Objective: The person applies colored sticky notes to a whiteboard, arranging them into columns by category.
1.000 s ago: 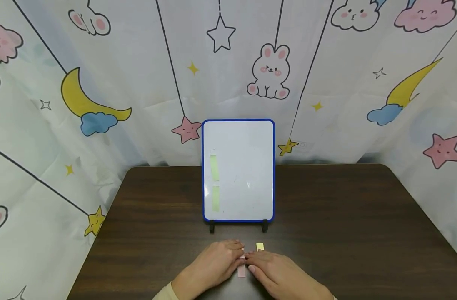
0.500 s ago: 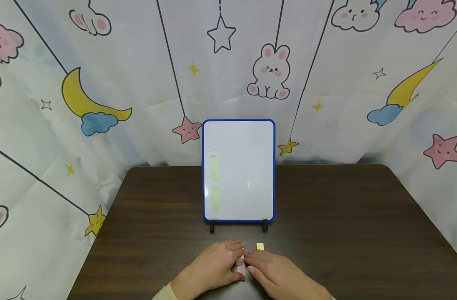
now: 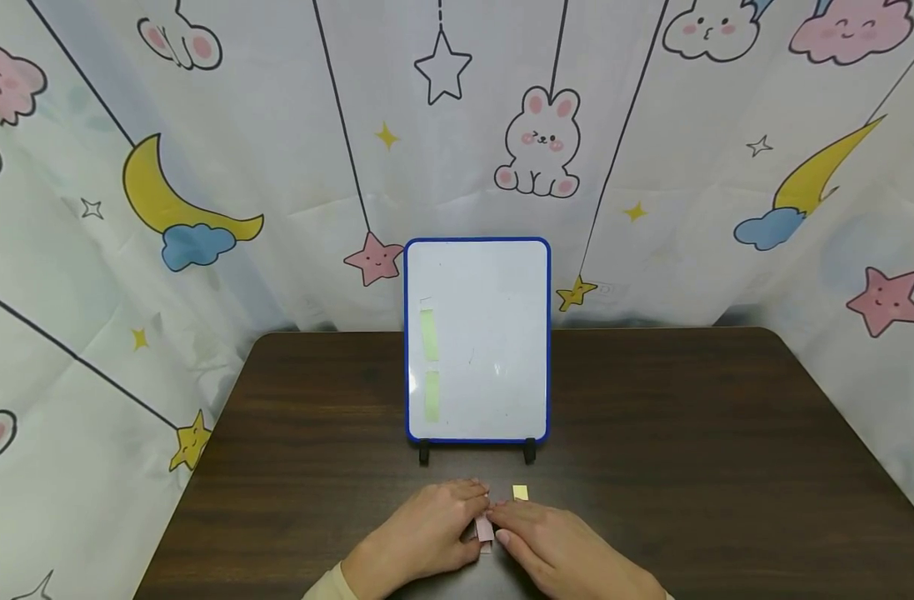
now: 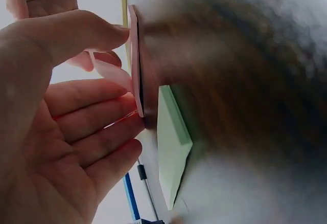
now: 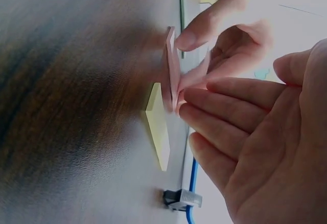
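Between the two hands lies a pad of pink sticky notes (image 5: 172, 65) on the table. Its top sheet (image 4: 110, 73) bends up off the pad at the near side. My left hand (image 3: 436, 523) spans the pad, its thumb pressing the near end and its fingertips at the far end. From the other side, my right hand (image 3: 550, 537) reaches in with straight fingers, fingertips right at the pink notes and thumb apart. A green sticky note pad (image 4: 172, 144) lies under the left hand, hidden in the head view. A yellow sticky note pad (image 5: 158, 129) lies by the right fingers.
A blue-framed whiteboard (image 3: 494, 350) stands on black feet (image 3: 530, 451) beyond the hands. Two green strips (image 3: 429, 335) are stuck on its left side. Dark wooden table (image 3: 674, 442) spreads to both sides, with a printed curtain (image 3: 457, 167) behind.
The pink top sheet has risen and bent between the hands. My left thumb shifted toward the pad's near end, then drew back slightly; the right hand has hardly moved.
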{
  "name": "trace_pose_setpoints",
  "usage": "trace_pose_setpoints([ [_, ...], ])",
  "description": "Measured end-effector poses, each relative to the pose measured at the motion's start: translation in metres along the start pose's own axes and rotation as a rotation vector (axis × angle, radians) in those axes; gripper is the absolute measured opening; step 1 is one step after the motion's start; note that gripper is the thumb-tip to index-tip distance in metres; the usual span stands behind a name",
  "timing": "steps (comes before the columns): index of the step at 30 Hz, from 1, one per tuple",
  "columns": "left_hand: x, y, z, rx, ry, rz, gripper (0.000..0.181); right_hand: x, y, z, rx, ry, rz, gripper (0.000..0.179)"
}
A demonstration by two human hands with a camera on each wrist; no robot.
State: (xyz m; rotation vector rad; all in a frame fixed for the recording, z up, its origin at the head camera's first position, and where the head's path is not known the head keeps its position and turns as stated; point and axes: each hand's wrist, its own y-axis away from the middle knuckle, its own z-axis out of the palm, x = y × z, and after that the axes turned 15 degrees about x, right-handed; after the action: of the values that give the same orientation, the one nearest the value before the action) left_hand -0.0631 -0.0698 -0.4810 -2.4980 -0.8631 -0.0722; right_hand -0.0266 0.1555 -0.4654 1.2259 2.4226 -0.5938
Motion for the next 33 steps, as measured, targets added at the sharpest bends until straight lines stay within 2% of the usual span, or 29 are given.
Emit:
trace_pose_setpoints([
  [7, 0.001, 0.000, 0.003, 0.082, -0.038, 0.033, 0.019, -0.001, 0.000, -0.001, 0.027, 0.027, -0.014, 0.044],
  [10, 0.001, 0.000, 0.003, 0.084, -0.044, 0.039, 0.022, -0.001, 0.000, -0.002, 0.063, 0.041, -0.014, 0.041],
  [14, 0.002, -0.001, 0.004, 0.095, -0.056, 0.050, 0.017, 0.000, -0.001, -0.004, 0.086, 0.032, -0.004, 0.039],
  [21, 0.003, -0.001, 0.003, 0.096, -0.113, 0.088, 0.017, -0.002, -0.002, -0.005, -0.003, 0.010, 0.041, 0.044],
  [27, 0.003, -0.002, 0.001, 0.089, -0.112, 0.099, 0.018, -0.007, -0.002, 0.003, -0.047, -0.022, -0.005, 0.041],
  [30, 0.003, -0.002, 0.002, 0.102, -0.095, 0.084, 0.015, -0.006, -0.002, 0.008, -0.048, -0.013, -0.035, 0.041],
  [33, 0.003, -0.002, 0.003, 0.122, -0.096, 0.082, 0.010, -0.005, -0.002, 0.012, -0.059, -0.011, -0.028, 0.042],
])
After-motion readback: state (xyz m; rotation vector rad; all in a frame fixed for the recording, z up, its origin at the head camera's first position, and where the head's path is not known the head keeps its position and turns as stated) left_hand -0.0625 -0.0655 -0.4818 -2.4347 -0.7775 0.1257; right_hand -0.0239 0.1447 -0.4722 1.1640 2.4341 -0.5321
